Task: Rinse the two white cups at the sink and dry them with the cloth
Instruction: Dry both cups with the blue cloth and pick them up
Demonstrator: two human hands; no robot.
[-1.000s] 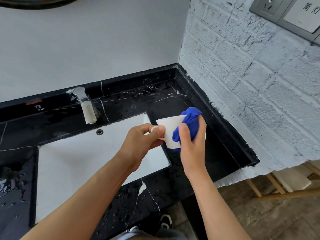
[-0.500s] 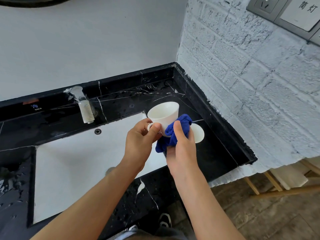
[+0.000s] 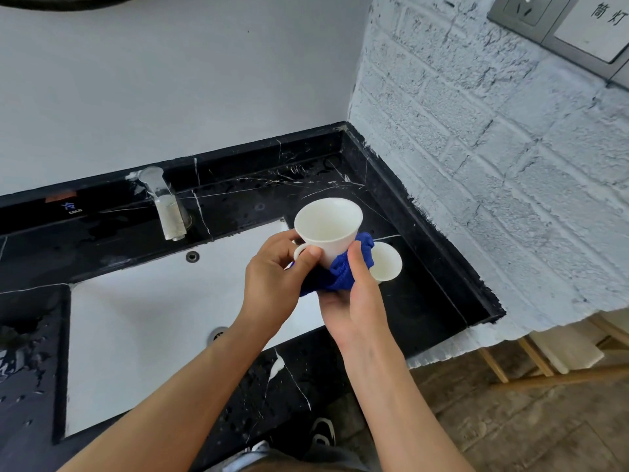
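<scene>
Both hands are up over the right end of the sink (image 3: 143, 321), working one cup (image 3: 328, 233) between them. The left hand (image 3: 272, 287) has it by the handle, thumb and forefinger pinched shut on that little loop, the other fingers curled in beneath. The cup sits roughly upright, mouth tipped slightly toward the camera, inside bare and white. Underneath comes the right hand (image 3: 354, 301), palm up, fingers wrapped round a bunched blue cloth (image 3: 335, 277) that is pressed against the cup's base and lower wall, thumb laid up over the cloth and touching the cup's side. So the cloth is sandwiched between hand and cup, with a loose corner hanging out to the left under the left hand's knuckles. Just behind the right thumb, the second cup (image 3: 386, 262) stands on the black counter (image 3: 425, 284), right of the sink, partly hidden by cloth and thumb; whether it touches the cloth I cannot tell. Water droplets speckle the counter front and left. The tap (image 3: 166, 206) at the back shows no stream running.
</scene>
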